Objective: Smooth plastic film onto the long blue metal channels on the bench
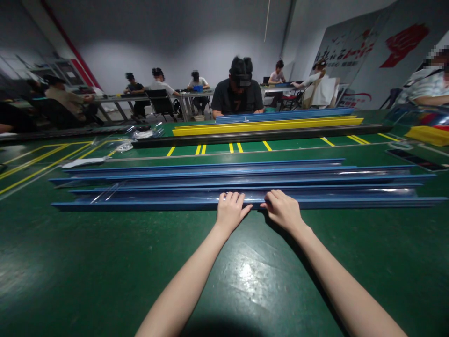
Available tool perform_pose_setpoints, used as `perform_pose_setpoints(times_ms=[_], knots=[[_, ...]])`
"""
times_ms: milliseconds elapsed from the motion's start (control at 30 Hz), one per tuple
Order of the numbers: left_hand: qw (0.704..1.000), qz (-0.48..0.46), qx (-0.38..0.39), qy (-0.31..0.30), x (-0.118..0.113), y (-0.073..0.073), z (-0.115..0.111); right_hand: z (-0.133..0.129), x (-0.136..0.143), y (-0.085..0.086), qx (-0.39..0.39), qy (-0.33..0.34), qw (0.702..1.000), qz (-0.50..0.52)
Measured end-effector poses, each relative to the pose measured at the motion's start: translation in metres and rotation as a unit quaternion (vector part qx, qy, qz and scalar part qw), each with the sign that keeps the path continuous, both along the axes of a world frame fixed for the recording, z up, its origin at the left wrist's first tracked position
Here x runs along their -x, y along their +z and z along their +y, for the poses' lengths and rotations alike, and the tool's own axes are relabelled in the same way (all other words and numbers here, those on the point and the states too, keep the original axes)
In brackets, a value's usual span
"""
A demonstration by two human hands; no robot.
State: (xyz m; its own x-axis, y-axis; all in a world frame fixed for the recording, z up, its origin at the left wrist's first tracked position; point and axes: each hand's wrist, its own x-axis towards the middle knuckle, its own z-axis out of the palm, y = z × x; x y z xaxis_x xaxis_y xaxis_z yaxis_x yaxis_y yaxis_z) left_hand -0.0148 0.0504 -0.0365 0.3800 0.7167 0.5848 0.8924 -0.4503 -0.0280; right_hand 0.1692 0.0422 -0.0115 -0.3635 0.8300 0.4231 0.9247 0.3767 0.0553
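A long blue plastic channel strip [140, 205] lies crosswise in front of me, with clear film [326, 194] showing inside its trough. My left hand [230, 208] is hooked over its front edge near the middle, fingers inside the trough and thumb stretched to the right along the edge. Just to the right, my right hand [282, 208] is closed in a pinch at the same edge, with its fingertips curled and partly hidden. A small gap separates the two hands. Directly behind lie more blue strips [203, 179], parallel to the first.
The green table [105, 262] carries yellow tape marks. Farther back lie a black strip [252, 136], a yellow strip [270, 125] and crumpled clear film [147, 133]. A phone-like dark slab [416, 159] is at right. Across the table sits a person [238, 91]; several others work behind.
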Motion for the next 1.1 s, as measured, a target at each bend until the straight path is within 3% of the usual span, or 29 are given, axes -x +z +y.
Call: perform_pose_setpoints(times_ms=[333, 700, 900, 1100], knots=[[1.000, -0.005, -0.010, -0.003, 0.002, 0.001, 0.000, 0.000, -0.002, 0.004, 0.009, -0.022, 1.000, -0.007], [1.000, 0.005, -0.007, -0.003, 0.001, 0.001, 0.000, -0.001, -0.039, 0.005, 0.035, -0.080, 0.996, 0.013], [1.000, 0.016, 0.006, 0.003, -0.001, 0.001, 0.000, -0.002, -0.041, 0.004, 0.017, -0.067, 0.998, -0.005], [1.000, 0.022, 0.014, 0.007, -0.001, 0.001, 0.000, 0.001, -0.044, -0.002, -0.005, -0.008, 1.000, -0.012]])
